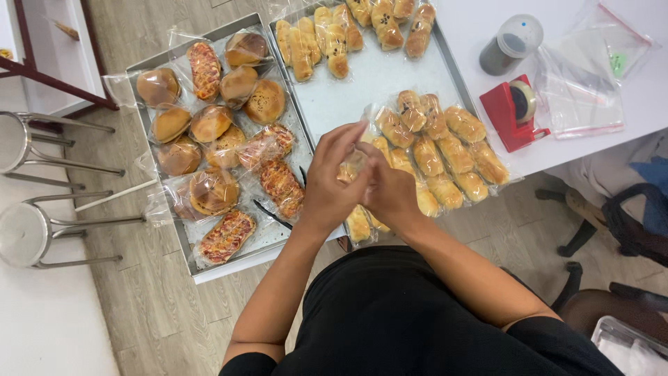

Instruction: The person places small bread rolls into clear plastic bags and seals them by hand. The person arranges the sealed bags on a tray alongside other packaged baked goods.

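Pinching clear bag [358, 150] mouth with left hand [332, 182] and right hand [390, 191], both grips clenched on film, near tape dispenser [513, 111]; needed flat, tight fold.

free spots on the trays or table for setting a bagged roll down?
Bare metal in the middle of the right tray, between the top row of rolls and the lower roll cluster. Bare white table between that tray and the grey jar. The left tray is packed with buns. Both hands crowd the near edge.
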